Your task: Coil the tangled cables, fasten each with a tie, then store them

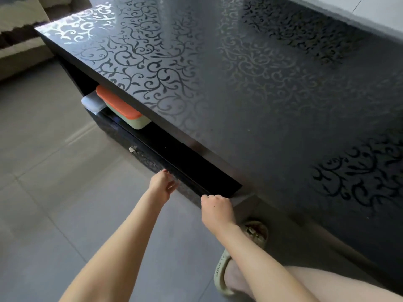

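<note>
The worktop (239, 94) is glossy black, its scrollwork mirroring light. At nine o'clock, smooth grey floor tiles (54, 171) show a dull sheen. Below: a matt plastic box (133, 124), and a shiny metal knob (132, 149) on the glossy drawer front (122, 136).

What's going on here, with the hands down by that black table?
A person has both hands at the drawer front under the open shelf of a glossy black patterned table. The right hand curls its fingers over the front's top edge, and the left hand is open at the panel beside it. No cables or ties are in view. A container with an orange lid sits on the shelf.
</note>
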